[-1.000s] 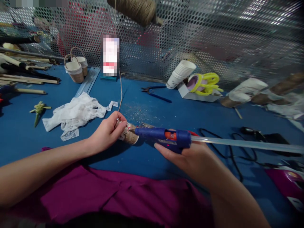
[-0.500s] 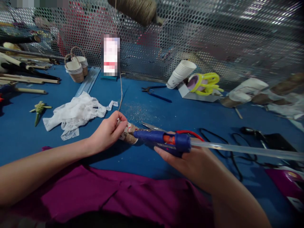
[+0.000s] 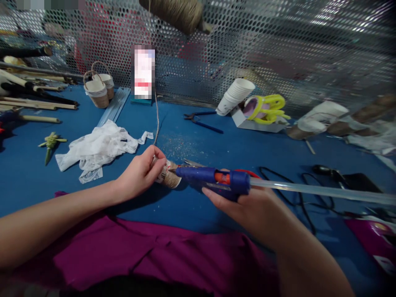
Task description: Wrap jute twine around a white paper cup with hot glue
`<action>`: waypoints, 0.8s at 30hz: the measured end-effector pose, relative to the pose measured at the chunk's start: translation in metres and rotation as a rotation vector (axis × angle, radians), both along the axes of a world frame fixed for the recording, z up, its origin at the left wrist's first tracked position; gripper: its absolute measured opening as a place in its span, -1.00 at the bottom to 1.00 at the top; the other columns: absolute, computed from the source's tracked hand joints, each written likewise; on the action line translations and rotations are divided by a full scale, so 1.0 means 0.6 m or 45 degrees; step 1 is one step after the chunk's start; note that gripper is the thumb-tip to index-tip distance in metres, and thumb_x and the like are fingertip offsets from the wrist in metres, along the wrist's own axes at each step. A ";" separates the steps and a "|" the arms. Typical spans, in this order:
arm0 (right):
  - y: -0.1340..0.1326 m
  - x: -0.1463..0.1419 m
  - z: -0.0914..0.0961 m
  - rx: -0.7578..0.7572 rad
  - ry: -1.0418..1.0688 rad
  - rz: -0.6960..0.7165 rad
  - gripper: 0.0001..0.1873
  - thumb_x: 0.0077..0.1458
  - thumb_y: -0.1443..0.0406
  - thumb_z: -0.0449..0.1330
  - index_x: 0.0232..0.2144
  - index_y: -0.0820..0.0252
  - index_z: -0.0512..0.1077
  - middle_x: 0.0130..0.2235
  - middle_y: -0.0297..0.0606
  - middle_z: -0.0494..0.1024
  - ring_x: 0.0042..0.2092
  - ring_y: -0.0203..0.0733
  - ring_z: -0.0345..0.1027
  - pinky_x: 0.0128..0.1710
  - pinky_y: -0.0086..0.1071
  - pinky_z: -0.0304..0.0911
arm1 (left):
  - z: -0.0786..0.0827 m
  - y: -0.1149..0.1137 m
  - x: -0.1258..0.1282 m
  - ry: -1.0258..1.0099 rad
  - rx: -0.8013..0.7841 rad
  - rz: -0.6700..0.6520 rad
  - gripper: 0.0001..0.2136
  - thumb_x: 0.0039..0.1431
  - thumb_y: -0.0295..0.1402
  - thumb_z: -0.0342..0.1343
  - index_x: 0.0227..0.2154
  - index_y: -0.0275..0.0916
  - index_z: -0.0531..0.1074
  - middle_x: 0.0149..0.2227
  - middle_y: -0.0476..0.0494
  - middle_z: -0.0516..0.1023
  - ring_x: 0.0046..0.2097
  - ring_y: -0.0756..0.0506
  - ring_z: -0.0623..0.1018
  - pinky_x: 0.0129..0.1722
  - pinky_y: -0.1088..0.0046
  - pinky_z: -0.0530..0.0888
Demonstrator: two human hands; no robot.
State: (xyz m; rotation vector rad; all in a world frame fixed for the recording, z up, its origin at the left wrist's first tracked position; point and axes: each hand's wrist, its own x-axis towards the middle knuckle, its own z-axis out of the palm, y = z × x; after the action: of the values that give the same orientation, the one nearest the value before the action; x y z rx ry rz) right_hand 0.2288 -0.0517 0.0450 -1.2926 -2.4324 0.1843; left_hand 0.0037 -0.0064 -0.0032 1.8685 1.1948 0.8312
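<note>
Twine-wrapped cup (image 3: 172, 180) is held tilted just above or on the blue counter (image 3: 182, 212), partly hidden by fingers; taking it as the middle of a clock, the forearms are the largest shapes near it. The right one slants up from four o'clock, bent in at the wrist; the left reaches in from eight, long and nearly straight. White lace (image 3: 105, 140) lies bunched at ten. At three, the blue glue gun (image 3: 201, 175) lies level, its nozzle at the cup, though I can't tell whether they touch. The right hand (image 3: 247, 202) wraps the gun from below, thumb stretched along its near side. The left hand (image 3: 145, 169) pinches the cup, thumb and curled fingers pressed together, knuckles up. Pliers (image 3: 204, 120) rest at one o'clock; a thin cord (image 3: 158, 117) runs down to the left fingers from near twelve.
</note>
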 end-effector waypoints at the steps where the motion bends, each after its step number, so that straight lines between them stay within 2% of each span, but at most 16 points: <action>1: 0.001 0.003 0.001 0.137 -0.144 0.090 -0.67 0.02 0.38 -0.04 -0.38 0.00 0.51 -0.58 -0.31 0.47 -0.41 -0.13 0.40 -0.41 -0.31 0.27 | 0.000 -0.001 0.000 0.003 0.014 -0.006 -0.90 0.19 -0.34 -0.12 -0.36 -0.26 0.20 -0.63 0.11 0.20 -0.60 0.09 0.20 -0.64 0.59 0.13; 4: 0.005 0.007 0.004 0.545 -0.506 0.293 -0.54 0.03 0.50 -0.13 -0.32 0.02 0.51 -0.62 -0.32 0.47 -0.49 -0.18 0.39 -0.49 -0.35 0.25 | 0.000 -0.002 -0.001 0.016 0.037 -0.013 -0.92 0.19 -0.36 -0.13 -0.36 -0.26 0.19 -0.64 0.11 0.20 -0.61 0.09 0.21 -0.64 0.59 0.14; 6: 0.007 0.006 0.005 0.685 -0.600 0.301 -0.53 0.02 0.52 -0.13 -0.34 0.05 0.51 -0.62 -0.29 0.47 -0.54 -0.19 0.36 -0.56 -0.37 0.22 | -0.001 -0.002 -0.002 0.016 0.048 -0.015 -0.92 0.19 -0.37 -0.13 -0.36 -0.26 0.19 -0.63 0.10 0.22 -0.61 0.09 0.22 -0.64 0.59 0.15; 8: 0.008 0.005 0.005 0.747 -0.659 0.297 -0.51 0.01 0.54 -0.14 -0.35 0.05 0.52 -0.62 -0.28 0.47 -0.58 -0.20 0.33 -0.60 -0.39 0.18 | -0.002 -0.001 -0.002 0.015 0.057 -0.022 -0.92 0.19 -0.36 -0.13 -0.35 -0.25 0.20 -0.60 0.08 0.26 -0.59 0.09 0.25 -0.62 0.58 0.18; 12: 0.007 0.005 0.003 0.782 -0.697 0.315 -0.52 -0.02 0.53 -0.13 -0.37 0.01 0.51 -0.66 -0.35 0.44 -0.60 -0.24 0.32 -0.59 -0.42 0.15 | -0.001 -0.001 -0.001 0.036 0.064 -0.026 -0.91 0.19 -0.35 -0.13 -0.35 -0.25 0.20 -0.59 0.07 0.28 -0.59 0.08 0.25 -0.62 0.58 0.19; 18: 0.001 0.004 -0.001 0.656 -0.475 0.305 -0.51 0.00 0.54 -0.17 -0.37 0.06 0.50 -0.69 -0.36 0.36 -0.59 -0.26 0.28 -0.55 -0.41 0.12 | 0.001 -0.002 -0.001 0.041 0.061 -0.017 -0.92 0.19 -0.36 -0.14 -0.36 -0.25 0.19 -0.60 0.07 0.27 -0.58 0.08 0.26 -0.61 0.58 0.20; 21: 0.001 0.002 0.006 0.629 -0.495 0.299 -0.51 -0.01 0.57 -0.16 -0.40 0.11 0.51 -0.74 -0.36 0.30 -0.65 -0.24 0.24 -0.60 -0.39 0.07 | 0.000 -0.002 -0.002 0.047 0.069 -0.030 -0.91 0.20 -0.35 -0.14 -0.35 -0.25 0.19 -0.56 0.05 0.33 -0.56 0.07 0.30 -0.58 0.58 0.22; 24: 0.002 0.001 0.013 0.637 -0.532 0.316 -0.50 0.01 0.55 -0.18 -0.39 0.10 0.52 -0.74 -0.36 0.32 -0.66 -0.24 0.24 -0.61 -0.38 0.07 | 0.000 -0.002 -0.003 0.059 0.078 -0.040 -0.91 0.20 -0.35 -0.14 -0.34 -0.25 0.20 -0.57 0.05 0.32 -0.57 0.07 0.30 -0.59 0.57 0.22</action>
State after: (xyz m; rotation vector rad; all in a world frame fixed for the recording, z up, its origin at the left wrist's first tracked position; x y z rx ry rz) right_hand 0.2296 -0.0503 0.0526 -0.8664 -2.7220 -0.6535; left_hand 0.0021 -0.0073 -0.0031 1.9607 1.1775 0.8193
